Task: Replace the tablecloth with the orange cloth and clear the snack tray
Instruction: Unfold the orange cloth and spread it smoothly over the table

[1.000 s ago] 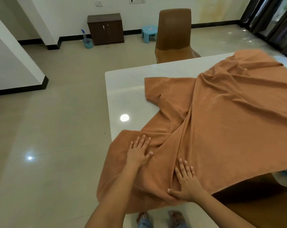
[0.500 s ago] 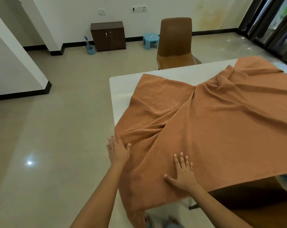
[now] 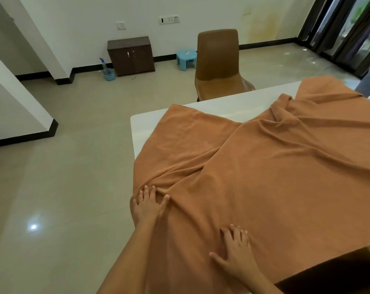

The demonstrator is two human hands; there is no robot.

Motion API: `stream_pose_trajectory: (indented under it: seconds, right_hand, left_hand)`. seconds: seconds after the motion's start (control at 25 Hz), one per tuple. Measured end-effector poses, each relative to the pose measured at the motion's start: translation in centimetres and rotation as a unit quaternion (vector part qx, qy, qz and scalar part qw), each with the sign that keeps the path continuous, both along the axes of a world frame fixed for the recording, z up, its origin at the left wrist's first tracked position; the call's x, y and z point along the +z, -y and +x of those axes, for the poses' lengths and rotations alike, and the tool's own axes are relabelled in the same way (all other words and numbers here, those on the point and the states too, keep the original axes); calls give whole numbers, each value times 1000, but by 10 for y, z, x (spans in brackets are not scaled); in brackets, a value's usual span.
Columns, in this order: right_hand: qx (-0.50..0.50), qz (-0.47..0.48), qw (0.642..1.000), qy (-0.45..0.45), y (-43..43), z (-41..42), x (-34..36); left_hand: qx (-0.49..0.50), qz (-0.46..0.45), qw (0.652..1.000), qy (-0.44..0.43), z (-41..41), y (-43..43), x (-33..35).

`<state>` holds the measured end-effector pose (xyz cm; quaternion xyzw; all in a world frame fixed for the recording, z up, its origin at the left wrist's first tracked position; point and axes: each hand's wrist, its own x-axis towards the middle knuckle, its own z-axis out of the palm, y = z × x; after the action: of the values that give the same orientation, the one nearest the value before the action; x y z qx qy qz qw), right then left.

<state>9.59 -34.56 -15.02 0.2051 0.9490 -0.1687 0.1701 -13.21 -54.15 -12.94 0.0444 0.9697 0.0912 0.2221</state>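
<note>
Orange cloth (image 3: 275,177) covers most of table (image 3: 232,105), far strip bare, folds bunched at its left edge. Left hand (image 3: 150,205) and right hand (image 3: 236,251) press flat near table's front-left corner, fingers spread, holding nothing. Smoothing remains; snack tray unseen.

even soft indoor light, lamp glare on floor (image 3: 33,227), wide-angle bending at edges, slight blur.
</note>
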Motion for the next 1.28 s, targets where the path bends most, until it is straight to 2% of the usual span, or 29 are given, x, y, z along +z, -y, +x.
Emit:
stream_pose_trajectory:
  seconds: [0.08,0.16,0.2,0.28,0.4,0.48,0.6,0.68,0.88,1.12,1.16,1.28]
  right_hand:
    - [-30,10,999,-39,-11,-15,5]
    - [-47,11,998,-42,-14,-28,6]
    - [-62,10,997,-36,-12,-34,6]
    - [-115,5,993,-18,-2,-48,3]
    - [-202,24,979,-18,18,-72,-6]
    - [-230,34,972,-20,43,-89,-11]
    - [-238,69,968,-47,83,-124,-16]
    - [-262,95,959,-50,104,-151,-18]
    - [-364,61,928,-43,118,-188,-14]
    - [-301,14,948,-101,121,-249,0]
    - [-290,9,951,-108,122,-260,0]
    - [-276,0,956,-100,124,-283,-8]
  left_hand:
    - [33,-47,998,14,-19,2,5]
    - [34,-88,995,-34,-29,-1,13]
    - [11,-84,993,-80,-34,-4,15]
    - [-76,-14,987,-142,-50,-16,14]
    - [-227,107,960,-126,-83,-37,6]
    - [-295,108,946,-80,-113,-43,-1]
    - [-340,47,939,-26,-155,-32,-17]
    - [-358,31,933,-33,-177,-13,-26]
    - [-319,35,946,-47,-223,23,-19]
    - [-283,-58,956,-51,-300,27,8]
    - [-294,-49,952,-64,-305,24,11]
    - [-363,78,922,-110,-302,14,9]
